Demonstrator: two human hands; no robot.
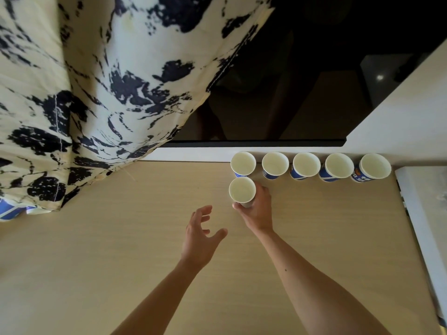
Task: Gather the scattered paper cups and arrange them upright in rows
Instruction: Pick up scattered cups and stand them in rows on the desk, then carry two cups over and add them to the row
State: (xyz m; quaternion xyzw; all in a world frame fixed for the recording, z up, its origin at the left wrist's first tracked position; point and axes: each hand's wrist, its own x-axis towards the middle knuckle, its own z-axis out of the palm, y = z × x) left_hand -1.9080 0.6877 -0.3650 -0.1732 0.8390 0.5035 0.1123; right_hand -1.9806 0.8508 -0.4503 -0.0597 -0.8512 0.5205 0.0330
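Several white-and-blue paper cups (304, 164) stand upright in a row along the back edge of the wooden table (121, 250). My right hand (257, 207) is wrapped around one more upright paper cup (242, 191), directly in front of the leftmost cup of that row (243, 163). My left hand (199, 235) hovers over the table just left of it, fingers spread and holding nothing. At the far left, a blue-printed cup (11, 210) peeks out from under hanging cloth, mostly hidden.
A cream cloth with dark blue blotches (96, 81) hangs over the table's left and back. A dark screen (290, 81) stands behind the cups above a white ledge. A white object (425, 213) lies along the table's right edge.
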